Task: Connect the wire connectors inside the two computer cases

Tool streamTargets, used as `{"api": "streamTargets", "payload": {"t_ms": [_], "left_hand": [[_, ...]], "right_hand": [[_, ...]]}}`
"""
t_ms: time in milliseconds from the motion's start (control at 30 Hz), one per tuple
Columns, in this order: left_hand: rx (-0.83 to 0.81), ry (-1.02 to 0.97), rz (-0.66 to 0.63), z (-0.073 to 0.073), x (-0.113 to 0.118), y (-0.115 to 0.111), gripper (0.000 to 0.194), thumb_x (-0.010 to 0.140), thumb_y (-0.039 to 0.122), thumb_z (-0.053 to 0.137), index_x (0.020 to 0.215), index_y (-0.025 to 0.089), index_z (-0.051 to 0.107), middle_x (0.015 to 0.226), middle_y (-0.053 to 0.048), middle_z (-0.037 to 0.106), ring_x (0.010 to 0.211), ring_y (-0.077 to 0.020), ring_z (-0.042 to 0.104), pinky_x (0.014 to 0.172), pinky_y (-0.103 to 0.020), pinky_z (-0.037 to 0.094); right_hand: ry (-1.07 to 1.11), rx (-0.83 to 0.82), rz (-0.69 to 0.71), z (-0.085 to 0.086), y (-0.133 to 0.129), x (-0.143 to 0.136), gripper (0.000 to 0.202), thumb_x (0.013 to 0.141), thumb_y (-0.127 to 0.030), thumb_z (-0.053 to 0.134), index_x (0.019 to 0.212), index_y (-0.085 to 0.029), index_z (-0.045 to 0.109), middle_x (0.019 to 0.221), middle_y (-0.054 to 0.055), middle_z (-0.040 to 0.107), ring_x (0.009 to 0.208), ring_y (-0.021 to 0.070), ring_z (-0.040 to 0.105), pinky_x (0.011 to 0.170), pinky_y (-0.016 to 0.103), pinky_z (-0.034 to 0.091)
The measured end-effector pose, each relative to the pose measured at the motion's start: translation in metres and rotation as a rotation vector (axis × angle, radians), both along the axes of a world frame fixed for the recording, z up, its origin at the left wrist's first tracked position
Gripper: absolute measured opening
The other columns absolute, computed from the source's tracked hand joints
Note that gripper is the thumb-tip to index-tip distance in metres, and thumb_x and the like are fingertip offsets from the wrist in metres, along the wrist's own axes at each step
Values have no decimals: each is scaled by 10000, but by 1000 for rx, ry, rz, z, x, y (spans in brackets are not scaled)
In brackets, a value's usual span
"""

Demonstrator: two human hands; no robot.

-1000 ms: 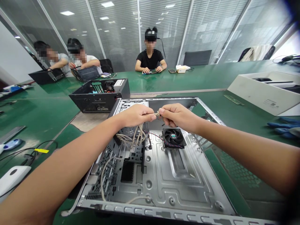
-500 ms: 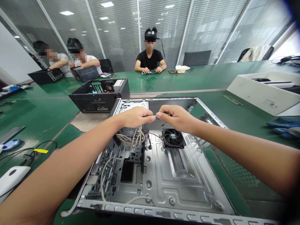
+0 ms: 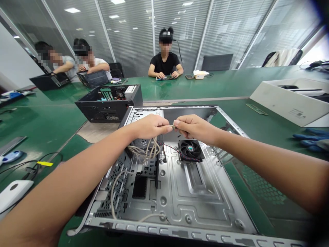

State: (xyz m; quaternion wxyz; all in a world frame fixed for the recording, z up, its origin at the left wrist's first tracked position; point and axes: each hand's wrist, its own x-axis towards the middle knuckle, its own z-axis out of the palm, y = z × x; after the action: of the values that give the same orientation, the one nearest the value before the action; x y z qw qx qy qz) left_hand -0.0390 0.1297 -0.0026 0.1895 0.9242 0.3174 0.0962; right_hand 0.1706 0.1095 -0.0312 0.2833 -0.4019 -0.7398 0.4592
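A: Pretend our view is a clock face. Can you read any words?

B: No. The fan (image 3: 190,150) at four o'clock has a round green-blue label (image 3: 190,148) in its middle, but its letters are too small. The white box (image 3: 277,103), close to three o'clock, has gray print (image 3: 296,112) on its side, and that is too tiny as well.

A: What is inside things?

B: The big silver case (image 3: 218,212) lies open, from the middle down to six o'clock. The fan sits on its metal floor. A bunch of pale wires (image 3: 153,151) hangs in loops between seven and eight o'clock. The black case (image 3: 96,111) at ten o'clock is open too, with green parts (image 3: 106,94) inside. The white box has a black thing (image 3: 288,87) and a white thing (image 3: 311,92) in it. I can't tell what they are.

A: And the hands?

B: They are near the middle of the clock, over the silver case. The left hand (image 3: 154,126) pinches a thin pale wire (image 3: 173,126) with thumb and finger. The right hand (image 3: 194,127) pinches it too, just beside. Both grips are narrow. Only a tiny bit of that wire shows; fingers hide the rest.
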Motion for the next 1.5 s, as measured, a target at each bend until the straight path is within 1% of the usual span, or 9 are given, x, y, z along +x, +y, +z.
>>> {"api": "streamTargets", "payload": {"t_ms": [100, 200, 400, 733, 867, 967, 1167, 1233, 1500], "left_hand": [[-1, 31, 23, -1, 1, 0, 402, 893, 485, 417, 622, 189, 408, 586, 29, 417, 570, -102, 383, 560, -250, 272], [-3, 47, 39, -1, 1, 0, 417, 885, 512, 415, 621, 190, 407, 585, 27, 419, 573, -106, 386, 560, -253, 268], [-3, 54, 45, -1, 0, 0, 423, 885, 517, 410, 620, 188, 413, 578, 29, 423, 571, -106, 389, 556, -249, 269], [25, 85, 43, -1, -1, -1, 408, 881, 510, 411, 637, 185, 451, 589, 26, 453, 580, -113, 414, 566, -253, 275], [25, 78, 38, -2, -1, -1, 399, 887, 499, 413, 640, 187, 448, 584, 25, 454, 578, -114, 418, 567, -254, 279], [33, 62, 19, -2, -2, -2, 395, 893, 478, 410, 621, 190, 408, 571, 29, 423, 567, -108, 392, 564, -256, 270], [67, -1, -16, 1, -1, -4, 371, 891, 438, 417, 618, 188, 396, 577, 33, 396, 574, -104, 369, 579, -266, 255], [79, -3, -11, 1, -1, -5, 367, 886, 426, 427, 609, 189, 388, 568, 36, 388, 570, -102, 361, 583, -268, 253], [55, 27, 57, -2, 1, -7, 404, 880, 486, 423, 604, 191, 404, 566, 33, 409, 567, -108, 376, 564, -262, 266]], "right_hand": [[-160, 216, -34, 0, 1, 0, 381, 923, -500, 493, 712, -190, 557, 576, -29, 490, 527, 106, 389, 519, 269, 294], [-250, 334, -62, 1, 2, 0, 365, 926, -467, 463, 731, -189, 595, 635, -9, 531, 596, 128, 438, 571, 285, 315], [-294, 339, -60, 3, 0, -1, 370, 926, -461, 442, 733, -190, 605, 682, 16, 621, 630, 147, 507, 614, 297, 347], [-313, 351, -56, 5, -3, -2, 318, 914, -435, 459, 789, -194, 624, 679, 16, 641, 648, 157, 543, 630, 291, 365], [-276, 331, -98, 5, -4, -4, 230, 885, -403, 527, 810, -199, 600, 667, 7, 650, 604, 144, 516, 590, 280, 348], [-221, 278, -96, 5, -5, -4, 257, 897, -390, 540, 726, -200, 551, 624, -2, 623, 530, 113, 452, 535, 265, 321], [18, -61, -45, 3, -5, -3, 347, 958, -416, 525, 687, -209, 460, 533, -37, 527, 418, 68, 364, 424, 231, 263], [53, -118, -38, 2, -5, -3, 349, 964, -408, 532, 689, -206, 460, 529, -41, 516, 411, 61, 353, 414, 223, 255], [99, -134, -50, -1, -4, -4, 326, 955, -376, 574, 699, -193, 487, 535, -40, 511, 429, 55, 325, 416, 207, 237]]}}
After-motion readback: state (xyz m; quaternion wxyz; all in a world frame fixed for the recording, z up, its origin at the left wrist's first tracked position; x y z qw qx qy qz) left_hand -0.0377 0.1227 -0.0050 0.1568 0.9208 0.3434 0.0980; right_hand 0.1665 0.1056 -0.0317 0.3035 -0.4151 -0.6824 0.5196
